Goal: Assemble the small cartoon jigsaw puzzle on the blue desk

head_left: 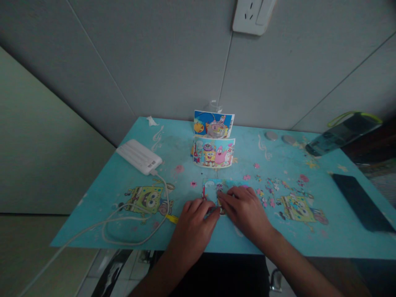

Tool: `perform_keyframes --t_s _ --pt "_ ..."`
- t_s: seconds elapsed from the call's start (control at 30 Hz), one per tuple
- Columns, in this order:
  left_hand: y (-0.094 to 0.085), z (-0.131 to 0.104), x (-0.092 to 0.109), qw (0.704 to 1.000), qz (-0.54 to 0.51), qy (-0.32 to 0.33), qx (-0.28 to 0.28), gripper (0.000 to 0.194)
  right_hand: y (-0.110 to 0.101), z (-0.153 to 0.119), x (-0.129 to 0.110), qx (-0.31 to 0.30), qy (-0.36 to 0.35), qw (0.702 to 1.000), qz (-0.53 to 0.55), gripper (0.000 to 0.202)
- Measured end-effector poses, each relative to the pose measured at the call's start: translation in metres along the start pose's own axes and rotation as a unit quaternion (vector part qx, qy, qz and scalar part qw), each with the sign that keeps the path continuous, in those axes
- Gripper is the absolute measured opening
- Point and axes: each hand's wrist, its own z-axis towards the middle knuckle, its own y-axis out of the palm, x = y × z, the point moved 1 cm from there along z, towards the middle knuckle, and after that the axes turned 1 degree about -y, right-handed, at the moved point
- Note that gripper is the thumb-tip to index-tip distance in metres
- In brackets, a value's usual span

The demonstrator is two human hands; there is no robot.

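Note:
A partly assembled jigsaw puzzle point(211, 184) lies flat near the front middle of the table, its lower part covered by my hands. My left hand point(198, 216) is closed at its lower left, thumb and forefinger meeting at the puzzle pieces. From the right, my right hand point(246, 208) reaches over the puzzle with bent fingers pressed together, fingertips on the pieces. Loose puzzle pieces point(272, 185) are scattered to the right, and a single pink piece point(193, 184) lies to the left. Behind the puzzle stands a folded picture card point(214, 153) with cartoon figures.
A clear plastic container point(215, 130) stands at the card. To the left are a white power bank point(139, 156) and its looping cable point(136, 243). On the right lie a dark phone point(361, 202), a tilted bottle point(343, 134) and two round discs point(271, 136). A wall closes the back.

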Motion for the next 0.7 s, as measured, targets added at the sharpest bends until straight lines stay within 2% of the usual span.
perform_keyframes --t_s 0.37,0.57,0.7 --pt "0.003 -0.002 -0.002 1.000 0.002 0.014 0.020 0.019 0.001 -0.005 -0.002 0.004 0.017 1.000 0.026 0.024" --pt "0.000 -0.003 -0.004 0.999 -0.020 0.014 0.047 0.022 -0.014 -0.029 0.022 0.084 0.061 0.994 0.036 0.027" --pt "-0.002 -0.008 -0.006 0.994 0.005 -0.032 0.106 0.021 -0.017 -0.052 0.036 0.106 0.082 0.991 0.018 0.027"
